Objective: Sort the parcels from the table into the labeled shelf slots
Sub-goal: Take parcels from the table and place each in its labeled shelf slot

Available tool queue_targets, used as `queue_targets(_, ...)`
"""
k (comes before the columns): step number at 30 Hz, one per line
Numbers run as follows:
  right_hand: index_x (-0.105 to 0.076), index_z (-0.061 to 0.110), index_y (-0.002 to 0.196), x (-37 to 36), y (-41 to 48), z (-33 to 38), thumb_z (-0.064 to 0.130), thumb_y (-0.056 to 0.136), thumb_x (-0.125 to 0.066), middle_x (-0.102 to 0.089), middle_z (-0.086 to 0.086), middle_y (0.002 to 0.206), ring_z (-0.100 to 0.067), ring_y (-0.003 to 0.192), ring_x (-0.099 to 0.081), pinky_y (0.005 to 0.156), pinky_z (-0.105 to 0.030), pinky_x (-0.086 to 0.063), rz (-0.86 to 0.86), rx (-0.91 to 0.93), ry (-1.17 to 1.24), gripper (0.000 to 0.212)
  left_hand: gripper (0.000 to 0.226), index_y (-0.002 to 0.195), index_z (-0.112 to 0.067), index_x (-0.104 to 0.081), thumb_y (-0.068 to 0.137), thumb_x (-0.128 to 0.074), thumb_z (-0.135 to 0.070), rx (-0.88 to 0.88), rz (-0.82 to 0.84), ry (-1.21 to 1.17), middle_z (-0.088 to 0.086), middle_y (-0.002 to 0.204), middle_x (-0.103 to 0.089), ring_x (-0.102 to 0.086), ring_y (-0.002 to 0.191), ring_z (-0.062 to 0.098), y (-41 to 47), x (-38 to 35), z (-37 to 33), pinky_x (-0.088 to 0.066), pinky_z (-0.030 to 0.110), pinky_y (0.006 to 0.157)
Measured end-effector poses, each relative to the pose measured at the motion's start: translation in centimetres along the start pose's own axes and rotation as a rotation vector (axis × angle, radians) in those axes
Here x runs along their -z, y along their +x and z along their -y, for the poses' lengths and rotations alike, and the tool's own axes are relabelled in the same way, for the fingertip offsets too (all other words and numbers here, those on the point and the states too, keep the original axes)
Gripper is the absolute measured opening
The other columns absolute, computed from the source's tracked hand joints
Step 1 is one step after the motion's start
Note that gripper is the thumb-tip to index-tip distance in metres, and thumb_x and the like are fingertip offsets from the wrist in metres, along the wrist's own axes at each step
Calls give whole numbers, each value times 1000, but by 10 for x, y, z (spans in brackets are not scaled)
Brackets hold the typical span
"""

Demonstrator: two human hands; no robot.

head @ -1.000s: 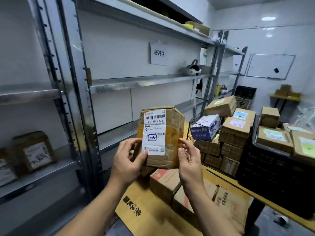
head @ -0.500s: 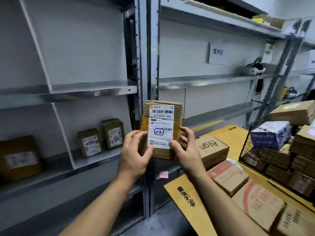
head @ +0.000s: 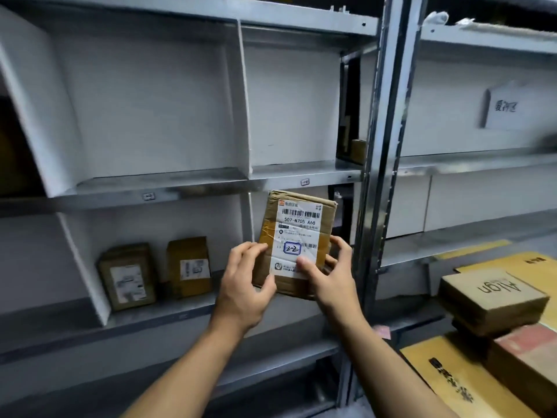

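Note:
I hold a small brown cardboard parcel (head: 297,233) upright in both hands, its white label facing me with "2-2" handwritten in a blue box. My left hand (head: 245,285) grips its lower left edge and my right hand (head: 328,276) grips its lower right corner, thumb on the label. The parcel hangs in front of the right-hand slot of the lower shelf row, just below the shelf edge (head: 211,188) with small slot tags (head: 305,182).
Two brown labelled parcels (head: 128,276) (head: 189,267) stand in the slot to the left. White dividers (head: 244,110) split the grey metal shelf. A steel upright (head: 379,146) rises right of the parcel. Several boxes (head: 491,297) lie on the yellow table at right.
My view swung left from the table toward the divided shelf. The parcel, still in both hands, moved closer to the lower right slot.

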State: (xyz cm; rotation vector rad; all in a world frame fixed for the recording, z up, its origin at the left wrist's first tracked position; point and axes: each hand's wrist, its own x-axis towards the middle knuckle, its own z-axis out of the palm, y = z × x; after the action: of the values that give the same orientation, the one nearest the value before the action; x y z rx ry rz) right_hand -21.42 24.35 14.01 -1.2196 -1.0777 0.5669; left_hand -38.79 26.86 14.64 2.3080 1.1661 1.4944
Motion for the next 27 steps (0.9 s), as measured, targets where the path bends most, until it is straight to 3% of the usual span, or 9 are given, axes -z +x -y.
queue_targets(6, -36, 48, 127, -84, -26, 0, 31, 85, -77, -63, 16, 113, 0, 107, -61, 93, -48, -56, 117, -18, 104, 61, 54, 131, -18, -54, 81, -73, -21, 71, -28, 58, -3, 128, -45, -39, 112, -3, -25, 65, 49, -22, -3, 95)
queue_targets(9, -37, 58, 119, -119, -36, -1, 30, 86, -76, -62, 15, 115, -6, 108, -63, 91, -48, -57, 181, -27, 133, 58, 55, 134, -21, -52, 83, -73, -23, 120, -56, 71, -8, 128, -43, -39, 112, -6, -38, 91, 73, -25, -3, 93)
queue_targets(12, -37, 56, 124, -152, -41, -3, 31, 86, -76, -61, 16, 118, -7, 110, -62, 90, -48, -58, 248, -53, 165, 61, 53, 134, -21, -51, 85, -71, -24, 177, -88, 104, -11, 129, -45, -39, 114, -7, -50, 118, 95, -27, -4, 92)
queue_targets(18, -30, 56, 127, -242, -58, -11, 34, 87, -74, -57, 26, 113, 2, 101, -61, 83, -33, -60, 416, -82, 180, 63, 48, 133, -35, -45, 88, -61, -38, 398, -120, 317, -15, 129, -48, -49, 110, 5, -98, 195, 165, -41, 25, 84)
queue_targets(20, -30, 56, 128, -272, -63, -15, 32, 88, -73, -56, 26, 114, 1, 101, -60, 77, -28, -60, 474, -100, 190, 63, 50, 135, -32, -45, 88, -61, -40, 498, -83, 412, -11, 130, -48, -49, 113, 12, -114, 218, 189, -43, 31, 88)
queue_targets(27, -33, 59, 126, -397, -77, -20, 30, 87, -74, -57, 32, 111, 8, 103, -60, 94, -43, -56, 672, -74, 212, 64, 56, 138, -28, -45, 88, -59, -48, 843, -70, 760, -4, 138, -45, -41, 124, 23, -143, 313, 267, -38, 37, 100)
